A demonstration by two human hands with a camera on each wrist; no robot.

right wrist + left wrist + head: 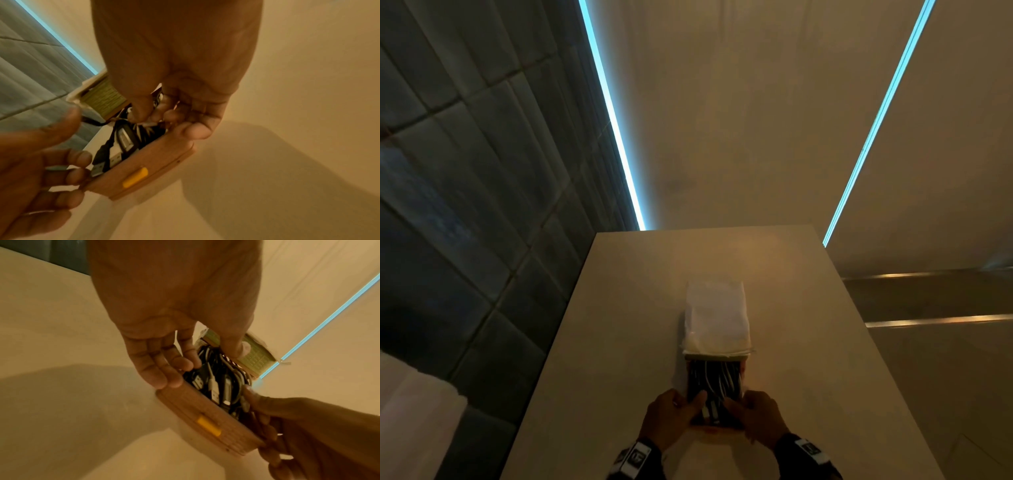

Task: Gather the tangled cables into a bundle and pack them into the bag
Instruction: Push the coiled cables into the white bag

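On the pale table (619,308), the bag (717,318) stretches lengthwise away; left hand (671,419) and right hand (753,416) grip its near mouth equally, flanking the cables (714,380).

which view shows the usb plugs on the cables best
The left wrist view: the white USB plugs lie sharp and unobstructed among the cables in the open bag. The right wrist view shows a black plug partly behind fingers. The head view shows only blurred stripes.
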